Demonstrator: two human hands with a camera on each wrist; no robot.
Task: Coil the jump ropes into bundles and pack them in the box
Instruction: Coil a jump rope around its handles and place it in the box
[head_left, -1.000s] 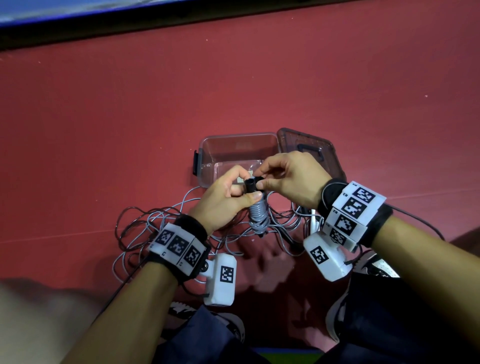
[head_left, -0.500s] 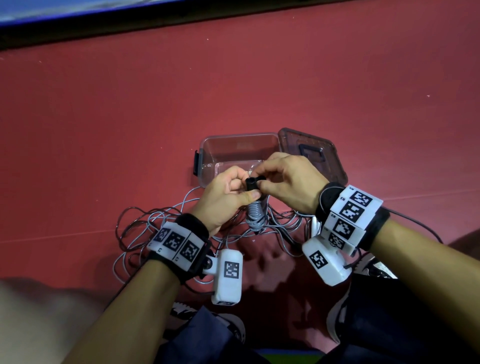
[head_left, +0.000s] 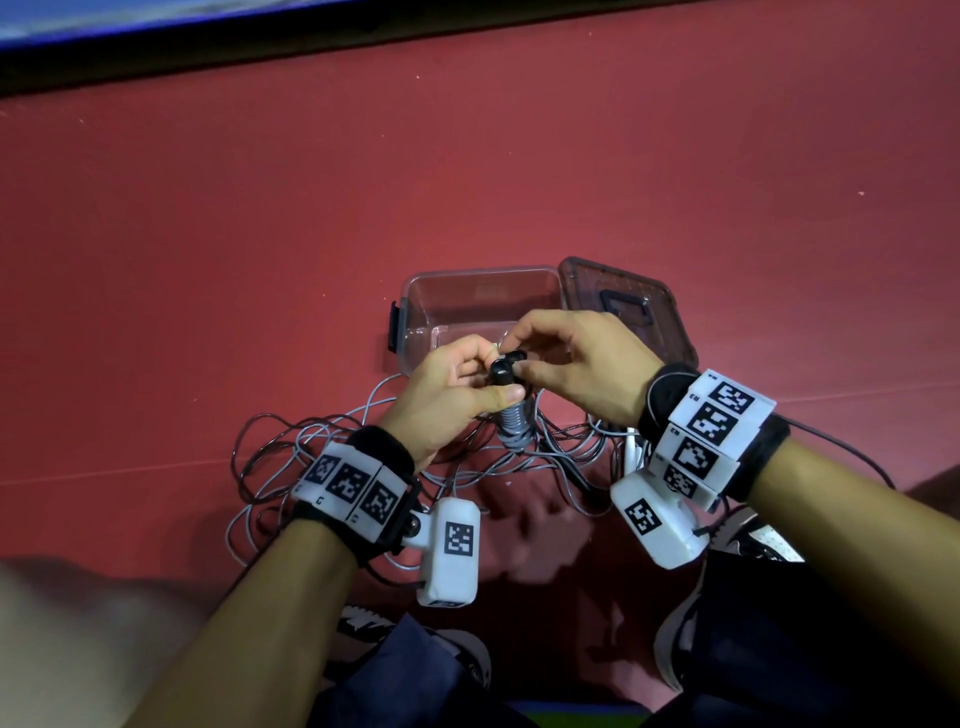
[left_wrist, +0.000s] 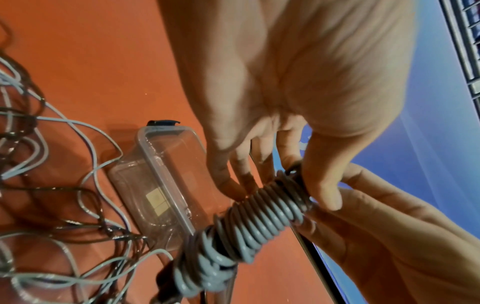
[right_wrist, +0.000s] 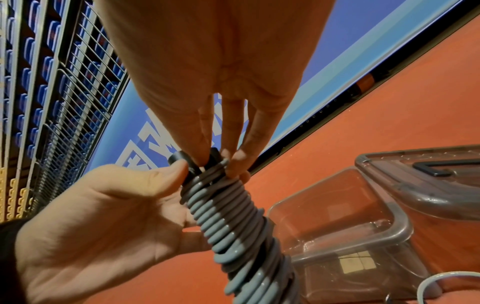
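Left hand: your left hand (head_left: 447, 395) grips the wound bundle (head_left: 511, 423) near its top, thumb pressed against the side just under the black handle ends (head_left: 506, 366), the other fingers curled behind it.
Right hand: your right hand (head_left: 582, 364) pinches the top of the same bundle from above, fingertips (right_wrist: 233, 162) closed narrow on the last turns of cord next to the handle ends.
Bundle: grey cord wound in tight, even turns around the handles (right_wrist: 192, 162); the turns run neatly along the upper half and lie looser and overlapping at the lower end. You hold it roughly upright above the floor, in front of the box.
Loose rope: the rest of the cord (head_left: 291, 457) lies in a tangle of grey and darker loops on the red floor (head_left: 519, 156), below and to the left of your hands.
Box: clear plastic box (head_left: 415, 306) stands open on the floor just beyond your hands; a pale sticker (left_wrist: 157, 202) shows through its base. Whether any rope is inside, I cannot tell.
Lid: dark tinted lid (head_left: 623, 291) with a black handle lies right beside the box, on its right.
Body: dark trousers and shoes (head_left: 748, 540) show at the lower edge.
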